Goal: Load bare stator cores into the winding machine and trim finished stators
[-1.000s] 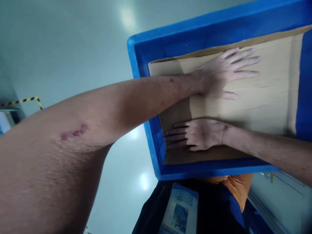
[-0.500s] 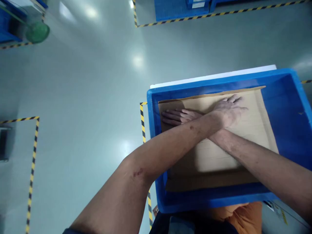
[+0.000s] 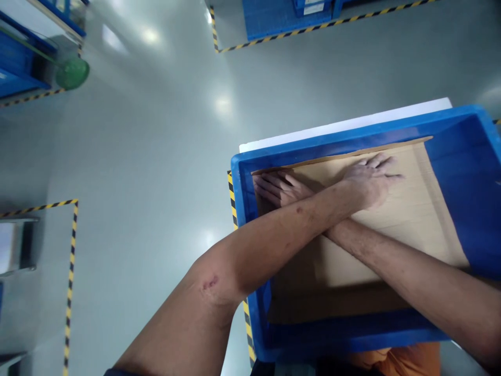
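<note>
A brown cardboard sheet (image 3: 415,209) with folded-up edges lies inside a blue plastic bin (image 3: 352,352). My forearms are crossed over it, the left one on top of the right. My left hand (image 3: 371,180) rests on the cardboard at the upper right with its fingers spread. Near the cardboard's left end, my right hand (image 3: 279,188) presses flat, fingers stretched toward the bin's left wall. Part of my right wrist is hidden beneath my left forearm. Neither hand grips anything.
A white board or box edge (image 3: 344,125) shows behind the bin's far rim. Yellow-black tape (image 3: 70,271) marks zones on the grey floor. Blue racks or bins (image 3: 270,21) stand at the top, and a green round object (image 3: 72,73) is at the upper left. Orange fabric (image 3: 410,360) shows below the bin.
My right hand has slid slightly left toward the cardboard's left edge. The left hand stays spread at about the same spot on the cardboard. The camera view has shifted a little.
</note>
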`<state>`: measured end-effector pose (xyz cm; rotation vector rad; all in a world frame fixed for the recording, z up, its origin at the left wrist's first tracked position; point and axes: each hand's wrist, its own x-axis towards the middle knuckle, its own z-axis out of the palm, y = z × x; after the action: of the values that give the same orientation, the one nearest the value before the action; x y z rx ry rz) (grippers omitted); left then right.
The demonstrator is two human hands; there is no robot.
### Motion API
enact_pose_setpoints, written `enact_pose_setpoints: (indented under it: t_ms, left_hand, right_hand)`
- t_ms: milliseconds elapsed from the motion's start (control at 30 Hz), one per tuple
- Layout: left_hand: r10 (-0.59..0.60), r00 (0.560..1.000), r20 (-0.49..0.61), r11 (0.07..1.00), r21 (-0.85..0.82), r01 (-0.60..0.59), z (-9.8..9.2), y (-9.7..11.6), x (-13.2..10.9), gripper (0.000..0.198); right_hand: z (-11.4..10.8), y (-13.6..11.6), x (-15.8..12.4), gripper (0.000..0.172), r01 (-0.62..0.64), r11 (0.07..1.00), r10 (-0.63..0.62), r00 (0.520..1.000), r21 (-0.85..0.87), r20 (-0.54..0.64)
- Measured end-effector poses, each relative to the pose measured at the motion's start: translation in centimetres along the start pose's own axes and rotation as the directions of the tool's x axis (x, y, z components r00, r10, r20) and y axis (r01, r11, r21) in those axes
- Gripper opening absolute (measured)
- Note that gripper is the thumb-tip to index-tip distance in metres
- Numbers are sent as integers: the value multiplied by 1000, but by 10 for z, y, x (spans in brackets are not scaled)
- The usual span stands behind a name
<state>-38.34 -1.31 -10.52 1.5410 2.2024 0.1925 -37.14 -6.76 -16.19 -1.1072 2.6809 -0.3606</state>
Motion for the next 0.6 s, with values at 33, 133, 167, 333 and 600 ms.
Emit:
enact_pose_setpoints:
  t_ms: [33, 133, 167, 333, 600]
  left_hand:
    - [2, 1000, 1, 1000, 5, -2, 0, -1, 0, 72]
    - [20, 1000, 15, 1000, 13, -20, 0, -4, 1, 74]
    - [27, 999, 23, 1000, 8, -27, 0, -5, 1, 74]
    - [65, 997, 44, 997, -46, -63, 1, -9, 4, 78]
    - [141, 988, -56, 986, -85, -146, 21, -20, 18, 76]
  right_hand:
    - [-3, -1, 3, 58, 3, 1000, -3, 1000, -12, -1]
    - [-10, -3, 7, 57, 8, 999, -8, 1000, -37, -5]
    - [-11, -4, 7, 57, -3, 999, 3, 1000, -41, -14]
    - [-5, -19, -11, 59, -37, 999, 37, 993, 5, -111]
    - [5, -28, -39, 65, -3, 984, -14, 995, 177, 94]
